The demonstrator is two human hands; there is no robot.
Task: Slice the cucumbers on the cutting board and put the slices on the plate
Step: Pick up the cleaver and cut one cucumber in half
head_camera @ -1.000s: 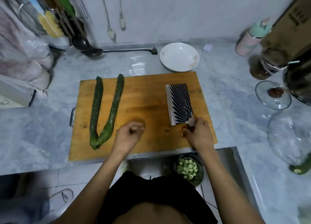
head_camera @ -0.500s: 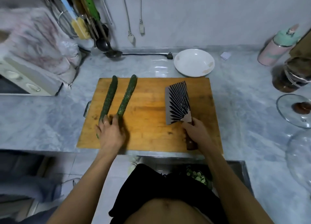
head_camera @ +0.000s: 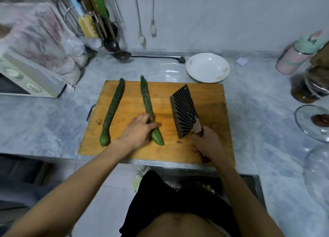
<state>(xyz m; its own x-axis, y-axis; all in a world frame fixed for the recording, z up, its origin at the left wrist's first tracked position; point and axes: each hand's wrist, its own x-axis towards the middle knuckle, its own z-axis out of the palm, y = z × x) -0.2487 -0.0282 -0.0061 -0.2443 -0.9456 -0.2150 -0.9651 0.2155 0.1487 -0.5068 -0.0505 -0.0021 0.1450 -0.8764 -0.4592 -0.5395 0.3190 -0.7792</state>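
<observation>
Two long green cucumbers lie on the wooden cutting board point(head_camera: 210, 101). The left cucumber point(head_camera: 112, 112) lies alone near the board's left side. My left hand point(head_camera: 138, 131) grips the second cucumber point(head_camera: 146, 98) near its lower end, at the board's middle. My right hand point(head_camera: 207, 144) holds the brown handle of a cleaver point(head_camera: 184, 112), its ridged blade tilted over the right half of the board. A white plate point(head_camera: 207, 67) with nothing on it sits on the counter just behind the board.
A toaster oven point(head_camera: 26, 82) and plastic bags stand at the left. Ladles point(head_camera: 121, 54) and a plug cable lie at the back wall. A pink bottle point(head_camera: 297, 57), a jar point(head_camera: 308, 87) and glass lids crowd the right. A bowl of cucumber slices point(head_camera: 204, 185) sits below the counter.
My left hand has taken the right cucumber and swung its lower end to the right, apart from the other one. My right hand has closed round the cleaver handle and tilted the blade up.
</observation>
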